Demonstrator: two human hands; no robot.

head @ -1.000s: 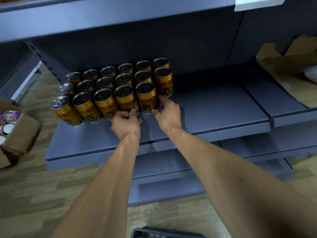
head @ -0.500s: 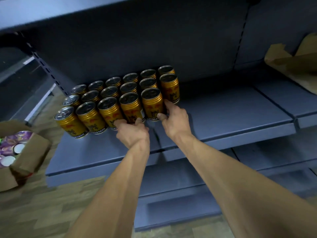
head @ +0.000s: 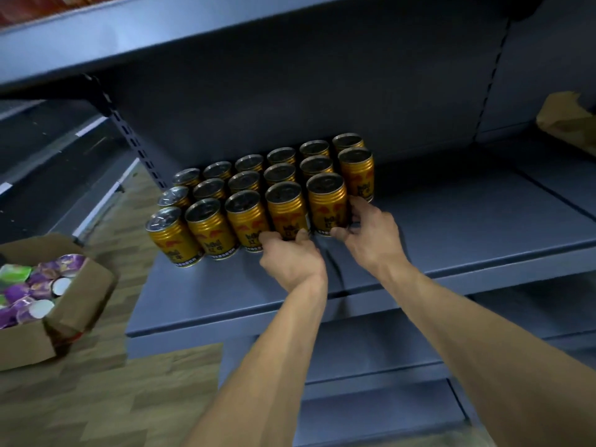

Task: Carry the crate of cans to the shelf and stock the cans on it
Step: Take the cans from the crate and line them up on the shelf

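Note:
Several gold cans (head: 206,230) stand upright in three rows on the grey shelf board (head: 451,227), packed close together toward its left end. My left hand (head: 290,258) grips the base of the front-row can (head: 285,209) second from the right. My right hand (head: 367,235) wraps the base and right side of the front-row can (head: 327,203) at the right end. Both forearms reach up from the bottom of the head view. The crate is out of view.
A cardboard box (head: 74,311) with purple and green cups sits on the wooden floor at the left. Another cardboard piece (head: 564,121) lies on the shelf at the far right. An upper shelf (head: 193,37) overhangs the cans. Lower shelves (head: 387,350) jut out below.
The view has tilted up and moved closer, so the crate edge at the bottom has left the frame. Both hands stay on the two right-hand front-row cans.

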